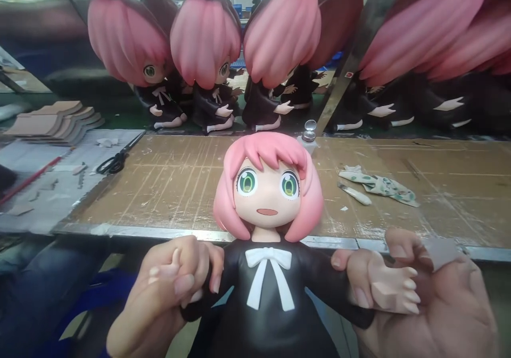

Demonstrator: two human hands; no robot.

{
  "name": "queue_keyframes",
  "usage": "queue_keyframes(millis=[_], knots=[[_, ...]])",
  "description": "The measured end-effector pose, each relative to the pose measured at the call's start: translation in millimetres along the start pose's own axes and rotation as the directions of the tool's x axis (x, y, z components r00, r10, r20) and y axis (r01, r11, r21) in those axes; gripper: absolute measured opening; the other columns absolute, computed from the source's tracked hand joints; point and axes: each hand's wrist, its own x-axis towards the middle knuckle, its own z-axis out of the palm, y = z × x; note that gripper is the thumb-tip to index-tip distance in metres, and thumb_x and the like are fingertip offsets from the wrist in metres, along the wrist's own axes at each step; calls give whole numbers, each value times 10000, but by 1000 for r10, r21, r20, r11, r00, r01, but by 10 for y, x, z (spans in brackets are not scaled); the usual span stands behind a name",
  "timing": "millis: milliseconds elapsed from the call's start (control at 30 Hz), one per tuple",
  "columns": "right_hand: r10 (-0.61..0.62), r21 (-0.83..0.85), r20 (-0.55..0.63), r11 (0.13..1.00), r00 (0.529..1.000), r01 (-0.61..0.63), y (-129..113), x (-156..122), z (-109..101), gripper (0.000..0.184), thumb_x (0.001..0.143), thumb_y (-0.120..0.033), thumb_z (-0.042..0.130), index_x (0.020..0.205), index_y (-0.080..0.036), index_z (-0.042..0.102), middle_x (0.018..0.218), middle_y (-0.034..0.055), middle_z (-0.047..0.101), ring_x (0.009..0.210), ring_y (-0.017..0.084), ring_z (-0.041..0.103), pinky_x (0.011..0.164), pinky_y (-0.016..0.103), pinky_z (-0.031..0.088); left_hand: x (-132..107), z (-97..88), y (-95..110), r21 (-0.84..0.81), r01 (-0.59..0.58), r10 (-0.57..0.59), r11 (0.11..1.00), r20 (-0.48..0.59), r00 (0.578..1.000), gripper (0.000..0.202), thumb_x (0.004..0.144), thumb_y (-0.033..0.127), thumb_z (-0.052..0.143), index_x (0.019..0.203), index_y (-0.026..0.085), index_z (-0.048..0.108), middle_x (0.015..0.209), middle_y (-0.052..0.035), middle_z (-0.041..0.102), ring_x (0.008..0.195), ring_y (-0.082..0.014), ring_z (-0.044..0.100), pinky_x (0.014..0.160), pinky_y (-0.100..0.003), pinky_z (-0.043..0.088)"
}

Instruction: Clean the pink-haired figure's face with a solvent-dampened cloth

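A large doll figure (268, 273) with pink hair, green eyes, a black dress and a white bow faces me at the table's front edge. My left hand (175, 283) is closed around the figure's arm on the left, its fingers wrapped about the sleeve and small hand. On the other side my right hand (451, 304) grips the figure's other arm near the wrist, so the pale figure hand (395, 286) shows between my fingers. A thin greyish-pink piece (441, 251), perhaps sandpaper, is also tucked in my right fingers. The figure's lower part is out of frame.
Several similar pink-haired figures (205, 43) line the back behind the cardboard-covered table (159, 187). Black scissors (115, 161), a red stick (32, 179) and stacked tan pads (48, 123) lie left. A small metal-lidded bottle (309, 131) and a patterned cloth (387, 187) are right.
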Motion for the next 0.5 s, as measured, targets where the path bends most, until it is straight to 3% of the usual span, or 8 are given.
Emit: queue_keyframes(millis=[67,133,333,433,500], knots=[[56,103,-68,994,996,-49,36,9,4,307,937,-415,475,750,-197,584,803,-32,459,328,96,471,454,438,568,33,-2,-29,26,-8,8,1000,4,1000,434,787,422,652,549,184,377,486,13,341,548,-164,505,521,-281,372],[77,147,-64,987,995,-67,68,62,5,247,908,-432,564,792,-215,588,796,-46,493,341,107,497,480,446,582,87,-11,-50,42,8,-8,999,-12,1000,417,782,421,645,554,190,383,492,16,335,559,-172,520,523,-280,375],[94,241,85,964,992,-112,150,338,35,237,920,-432,610,785,-237,610,797,-72,530,386,108,566,544,422,605,242,-120,-176,2,76,-75,997,-78,994,376,767,393,653,569,204,394,514,25,331,589,-173,526,557,-282,426],[132,264,135,950,982,-164,210,449,29,178,894,-422,660,813,-268,623,782,-77,547,414,118,592,581,448,614,328,-215,-262,-14,69,-70,998,-66,995,406,785,400,665,587,200,372,530,27,339,620,-166,530,615,-296,442],[145,251,127,952,981,-173,251,497,19,146,890,-402,672,822,-285,618,776,-72,558,430,131,605,595,471,612,405,-273,-313,4,29,-29,1000,-3,1000,429,809,395,668,581,196,364,516,31,345,621,-165,545,649,-309,447]])
